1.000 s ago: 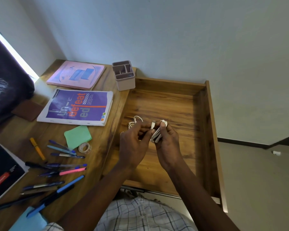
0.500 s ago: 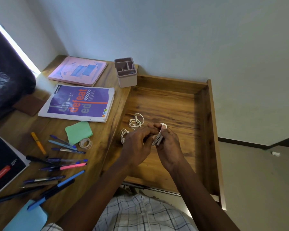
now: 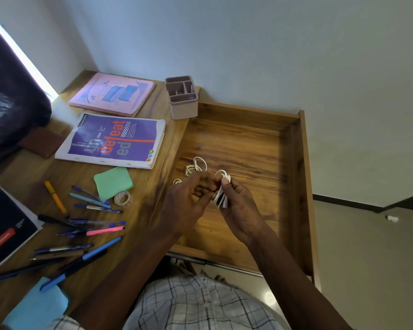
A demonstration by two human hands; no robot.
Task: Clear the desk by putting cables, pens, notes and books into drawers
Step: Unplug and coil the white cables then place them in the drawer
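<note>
Above the open wooden drawer (image 3: pixel 293 167), my right hand (image 3: pixel 238 206) grips a folded bundle of white cable (image 3: pixel 221 196). My left hand (image 3: pixel 188 201) pinches the same bundle from the left side. Two small coils of white cable (image 3: pixel 196 166) lie on the drawer floor just behind my hands. On the desk to the left lie several pens (image 3: pixel 91 225), a green note pad (image 3: pixel 113 182), a blue note pad (image 3: pixel 37 306), a purple book (image 3: pixel 112 140) and a pink book (image 3: pixel 112 94).
A pink pen holder (image 3: pixel 182 97) stands at the drawer's far left corner. A tape roll (image 3: pixel 122 198) lies beside the green pad. A black notebook (image 3: pixel 5 229) is at the left edge. A dark curtain (image 3: pixel 7 91) hangs on the left.
My hands have drawn back toward me with the cable bundle, uncovering the loose coils on the drawer floor. The view shifted slightly.
</note>
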